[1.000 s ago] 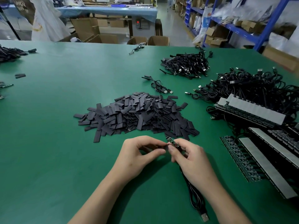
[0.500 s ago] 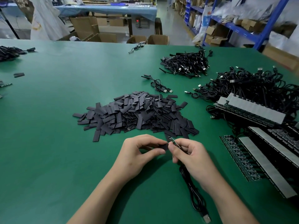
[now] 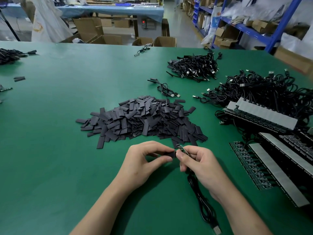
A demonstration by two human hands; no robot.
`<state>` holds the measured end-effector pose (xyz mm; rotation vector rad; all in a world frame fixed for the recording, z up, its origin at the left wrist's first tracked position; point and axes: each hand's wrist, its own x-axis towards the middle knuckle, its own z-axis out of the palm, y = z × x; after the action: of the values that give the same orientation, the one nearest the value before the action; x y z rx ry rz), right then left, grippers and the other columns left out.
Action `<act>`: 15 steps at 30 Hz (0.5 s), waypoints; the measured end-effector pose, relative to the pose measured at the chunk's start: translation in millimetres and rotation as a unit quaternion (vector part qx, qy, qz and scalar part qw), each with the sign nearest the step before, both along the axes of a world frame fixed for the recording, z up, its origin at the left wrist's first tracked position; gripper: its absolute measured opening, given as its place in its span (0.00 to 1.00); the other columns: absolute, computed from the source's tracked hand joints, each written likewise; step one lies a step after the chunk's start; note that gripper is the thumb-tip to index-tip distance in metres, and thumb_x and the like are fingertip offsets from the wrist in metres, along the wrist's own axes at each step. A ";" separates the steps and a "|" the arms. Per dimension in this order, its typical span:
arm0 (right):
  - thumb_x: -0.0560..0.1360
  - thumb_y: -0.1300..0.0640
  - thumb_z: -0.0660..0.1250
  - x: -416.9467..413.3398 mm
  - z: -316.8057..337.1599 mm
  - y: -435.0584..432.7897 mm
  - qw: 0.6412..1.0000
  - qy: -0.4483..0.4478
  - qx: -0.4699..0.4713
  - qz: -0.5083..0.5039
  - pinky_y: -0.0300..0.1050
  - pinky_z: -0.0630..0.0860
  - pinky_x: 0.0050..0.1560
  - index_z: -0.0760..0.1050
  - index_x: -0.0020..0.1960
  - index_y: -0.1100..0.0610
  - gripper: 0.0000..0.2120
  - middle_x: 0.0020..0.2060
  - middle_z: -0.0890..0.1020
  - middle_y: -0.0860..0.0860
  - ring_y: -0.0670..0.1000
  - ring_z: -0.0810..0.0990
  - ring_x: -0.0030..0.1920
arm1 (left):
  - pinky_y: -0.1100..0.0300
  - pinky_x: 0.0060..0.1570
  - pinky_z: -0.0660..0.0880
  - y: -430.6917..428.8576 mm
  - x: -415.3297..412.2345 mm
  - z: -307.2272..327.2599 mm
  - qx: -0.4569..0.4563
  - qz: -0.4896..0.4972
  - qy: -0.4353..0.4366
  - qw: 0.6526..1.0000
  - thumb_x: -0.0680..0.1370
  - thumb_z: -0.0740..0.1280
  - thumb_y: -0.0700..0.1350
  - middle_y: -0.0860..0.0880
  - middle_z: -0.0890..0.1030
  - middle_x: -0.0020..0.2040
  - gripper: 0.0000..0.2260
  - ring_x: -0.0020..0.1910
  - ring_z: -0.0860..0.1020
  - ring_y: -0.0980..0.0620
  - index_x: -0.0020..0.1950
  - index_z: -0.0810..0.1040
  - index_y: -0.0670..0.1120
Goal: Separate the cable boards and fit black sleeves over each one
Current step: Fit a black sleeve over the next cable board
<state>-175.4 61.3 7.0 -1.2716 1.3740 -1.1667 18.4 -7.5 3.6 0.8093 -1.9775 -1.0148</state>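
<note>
My right hand (image 3: pixel 201 165) pinches a small green cable board (image 3: pixel 181 148) whose black cable (image 3: pixel 205 204) trails toward me and ends in a USB plug (image 3: pixel 217 229). My left hand (image 3: pixel 144 160) pinches a black sleeve (image 3: pixel 169 154) between thumb and fingers, its end right beside the board. Both hands hover just above the green table (image 3: pixel 50 150), in front of a big heap of flat black sleeves (image 3: pixel 142 121). Panels of joined boards (image 3: pixel 254 165) with grey strips lie at the right.
Tangled cable piles lie at the right (image 3: pixel 264 90) and the far middle (image 3: pixel 194 67), and a single sleeved cable (image 3: pixel 166 89) sits behind the heap. More cables (image 3: pixel 8 55) lie far left. Cardboard boxes (image 3: pixel 94 31) and blue shelving (image 3: pixel 250 29) stand beyond the table.
The board in my right hand has tilted and shifted slightly left, closer to the sleeve in my left hand. Both hands have stayed in about the same place.
</note>
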 end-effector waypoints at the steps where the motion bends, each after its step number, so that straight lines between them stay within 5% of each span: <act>1: 0.77 0.44 0.68 0.3 0.1 -0.2 1.000 0.001 -0.001 -0.001 0.38 0.69 0.40 0.81 0.39 0.47 0.11 0.29 0.79 0.49 0.46 0.74 0.34 | 0.57 0.50 0.81 0.4 0.4 0.1 -0.017 0.005 -0.014 1.000 0.75 0.77 0.45 0.58 0.86 0.49 0.08 0.50 0.85 0.55 0.54 0.87 0.52; 10: 0.71 0.39 0.68 2.0 -5.5 -1.1 0.999 0.028 0.004 -0.023 0.48 0.72 0.42 0.84 0.44 0.47 0.13 0.28 0.78 0.48 0.46 0.75 0.33 | 0.55 0.48 0.80 6.5 0.0 4.8 -0.120 0.031 -0.049 0.991 0.75 0.77 0.45 0.58 0.84 0.48 0.06 0.47 0.84 0.56 0.52 0.87 0.51; 15: 0.66 0.40 0.70 0.1 -5.4 -1.4 0.999 0.024 0.015 -0.028 0.44 0.75 0.42 0.83 0.45 0.49 0.15 0.31 0.80 0.46 0.44 0.77 0.33 | 0.58 0.48 0.80 7.0 0.3 6.3 -0.148 0.027 -0.057 0.987 0.76 0.76 0.47 0.59 0.83 0.48 0.06 0.47 0.83 0.59 0.52 0.87 0.51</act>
<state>-175.3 59.9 1.5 -1.2552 1.4652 -1.1556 18.7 -0.5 9.9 0.7632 -2.1265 -0.6344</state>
